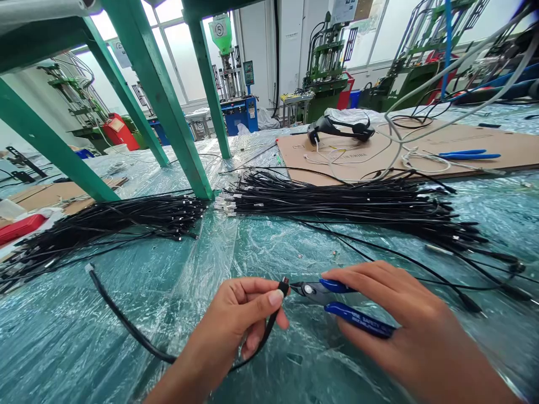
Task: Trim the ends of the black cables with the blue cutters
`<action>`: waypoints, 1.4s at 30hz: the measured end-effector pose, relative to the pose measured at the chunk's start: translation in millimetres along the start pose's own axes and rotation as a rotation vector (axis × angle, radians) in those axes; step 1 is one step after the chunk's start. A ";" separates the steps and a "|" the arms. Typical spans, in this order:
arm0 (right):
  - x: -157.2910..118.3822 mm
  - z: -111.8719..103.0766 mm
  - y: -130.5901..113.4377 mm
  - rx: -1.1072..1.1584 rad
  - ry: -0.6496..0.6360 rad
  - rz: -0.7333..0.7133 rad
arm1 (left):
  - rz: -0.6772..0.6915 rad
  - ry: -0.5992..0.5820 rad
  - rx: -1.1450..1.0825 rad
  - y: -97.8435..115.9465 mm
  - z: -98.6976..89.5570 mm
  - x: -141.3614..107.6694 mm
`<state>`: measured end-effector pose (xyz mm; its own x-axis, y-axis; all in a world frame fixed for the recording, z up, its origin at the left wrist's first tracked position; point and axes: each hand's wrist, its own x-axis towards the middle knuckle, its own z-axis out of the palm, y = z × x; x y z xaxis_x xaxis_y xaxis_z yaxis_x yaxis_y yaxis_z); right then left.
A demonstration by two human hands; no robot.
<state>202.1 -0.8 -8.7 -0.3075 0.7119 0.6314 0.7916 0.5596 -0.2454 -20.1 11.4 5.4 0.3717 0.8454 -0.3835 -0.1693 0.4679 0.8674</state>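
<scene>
**Your left hand (236, 331):** its fingers (261, 297) are closed in a pinch around a black cable (126, 325), close to the cable's end, and the rest of the cable hangs in a loop below your wrist.

**Your right hand (404, 314):** its fingers (357, 275) are curled over the blue handles of a pair of cutters (357, 314), holding them, with the jaws pointing left.

**The cable's end (285, 287):** it sticks up out of your left fingers, just beside the tip of the cutters. You can't tell if the jaws are touching it.

**Landmark, the long bundle of black cables (337, 202):** it lies on the plastic-covered worktop (76, 348), ahead of your hands.

**Left of the bundle:** a second bundle of black cables (113, 230) lies beside it, with the legs of a green metal rack (155, 95) standing between and behind them.

**Behind the bundle:** a cardboard sheet (379, 148) carries a black headband (341, 129) and a second pair of blue-handled pliers (469, 155).

**Far beyond the bundle:** green machines (326, 62) stand along the room.
</scene>
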 end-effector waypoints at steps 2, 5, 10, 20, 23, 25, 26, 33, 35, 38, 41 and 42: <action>0.1 0.6 -0.2 0.006 -0.001 0.005 | 0.003 0.001 -0.002 -0.9 -0.1 0.5; 1.0 1.4 -0.6 0.021 0.005 0.010 | 0.004 0.012 -0.011 -2.2 -0.2 1.5; 1.0 2.3 -0.5 0.019 0.001 0.003 | 0.000 0.018 -0.010 -3.1 -0.6 2.0; 1.7 1.6 0.9 0.030 -0.012 0.003 | 0.006 0.056 0.020 -3.6 -0.7 2.5; 0.6 1.5 1.3 0.032 -0.019 0.016 | 0.000 0.049 0.025 -3.3 -1.0 1.7; 0.3 2.1 1.2 0.042 -0.022 0.027 | -0.002 0.046 0.030 -2.7 -1.1 1.6; 0.3 2.4 1.0 0.049 -0.023 0.033 | -0.002 0.047 0.033 -2.4 -1.0 1.8; 0.9 2.7 0.8 0.082 -0.039 0.055 | -0.004 0.049 0.028 -2.5 -0.7 2.9; 0.7 2.3 1.1 0.087 -0.045 0.059 | -0.002 0.046 0.022 -2.8 -0.8 2.8; -0.2 2.1 1.4 0.097 -0.046 0.061 | -0.004 0.043 0.020 -2.9 -0.9 2.4; -1.2 1.9 1.4 0.103 -0.054 0.079 | -0.003 0.042 0.024 -2.6 -0.8 1.7; -1.2 1.7 1.4 0.102 -0.056 0.083 | -0.002 0.042 0.024 -2.5 -0.8 1.6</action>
<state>202.7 -0.2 -11.0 -0.2744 0.7787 0.5643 0.7588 0.5358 -0.3703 -19.8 11.8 2.4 0.3334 0.8545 -0.3983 -0.1467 0.4643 0.8734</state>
